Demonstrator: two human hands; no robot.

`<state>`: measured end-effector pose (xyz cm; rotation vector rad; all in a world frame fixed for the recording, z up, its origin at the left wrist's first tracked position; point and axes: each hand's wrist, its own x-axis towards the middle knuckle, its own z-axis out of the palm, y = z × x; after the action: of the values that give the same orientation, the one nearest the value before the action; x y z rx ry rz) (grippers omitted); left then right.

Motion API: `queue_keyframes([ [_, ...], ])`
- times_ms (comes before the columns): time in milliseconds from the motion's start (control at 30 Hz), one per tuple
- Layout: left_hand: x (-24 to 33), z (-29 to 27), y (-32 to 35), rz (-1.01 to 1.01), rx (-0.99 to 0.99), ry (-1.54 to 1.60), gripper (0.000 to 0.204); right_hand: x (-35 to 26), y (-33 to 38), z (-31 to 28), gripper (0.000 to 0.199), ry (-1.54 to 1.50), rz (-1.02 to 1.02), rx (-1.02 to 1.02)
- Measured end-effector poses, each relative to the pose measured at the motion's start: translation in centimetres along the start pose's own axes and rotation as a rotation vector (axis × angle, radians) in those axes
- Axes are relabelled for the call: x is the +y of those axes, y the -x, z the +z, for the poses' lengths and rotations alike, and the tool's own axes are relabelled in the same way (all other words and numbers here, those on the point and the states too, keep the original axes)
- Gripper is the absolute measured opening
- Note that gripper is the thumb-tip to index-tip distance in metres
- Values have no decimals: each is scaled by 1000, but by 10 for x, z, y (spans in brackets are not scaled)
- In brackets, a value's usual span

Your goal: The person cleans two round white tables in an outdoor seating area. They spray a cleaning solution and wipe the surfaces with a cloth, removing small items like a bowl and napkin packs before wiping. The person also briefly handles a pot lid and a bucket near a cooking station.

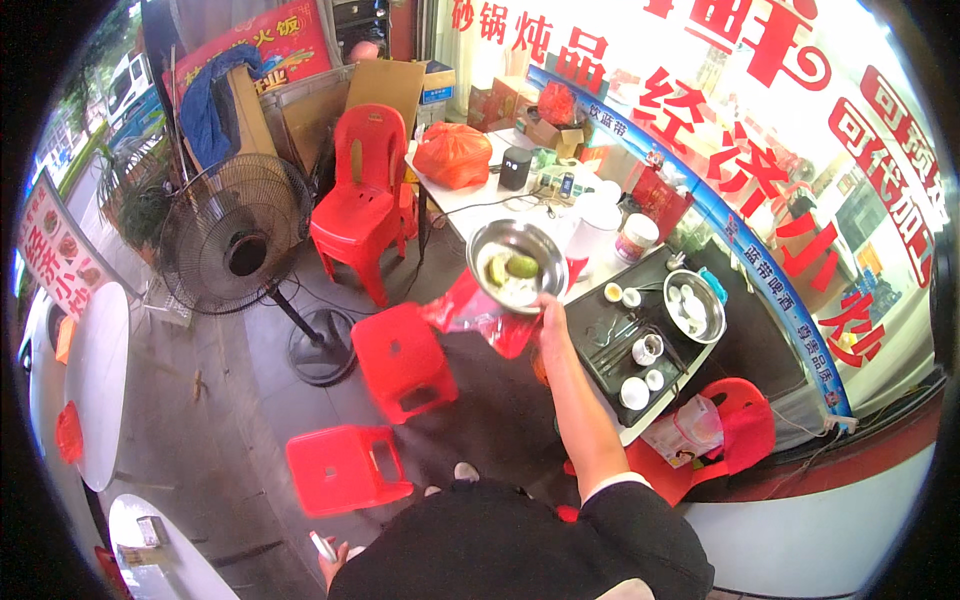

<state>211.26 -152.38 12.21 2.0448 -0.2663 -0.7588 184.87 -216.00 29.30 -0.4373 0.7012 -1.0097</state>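
My right hand [550, 312] grips the near rim of a stainless steel bowl [552, 252] in front of me, beside the long white table [458, 205]. Green-skinned fruit pieces [521, 266] with pale flesh lie in the bowl. Just under it hangs a red plastic bag [483, 318]; whether my fingers also hold the bag is hidden. Low on the left, my left hand [336, 565] is closed around a small white stick-like object [323, 546] whose kind I cannot make out. Much of that hand is hidden by my dark shirt.
A black tray [612, 300] carries small cups, utensils and a steel bowl of white spoons [694, 306]. Two red stools [404, 360] [335, 470] stand on the floor, near a standing fan [243, 250] and red chairs [362, 190]. An orange bag [452, 155] and black speaker [514, 168] sit on the table.
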Motion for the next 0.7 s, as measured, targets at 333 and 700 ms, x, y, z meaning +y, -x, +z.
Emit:
queue_keyframes([
  [333, -22, 10, -24, -87, 63, 192, 46, -8, -186, 12, 20, -135, -238, -36],
  [700, 40, 63, -50, -192, 182, 106, 48, 49, -286, -13, 49, -253, -209, 600],
])
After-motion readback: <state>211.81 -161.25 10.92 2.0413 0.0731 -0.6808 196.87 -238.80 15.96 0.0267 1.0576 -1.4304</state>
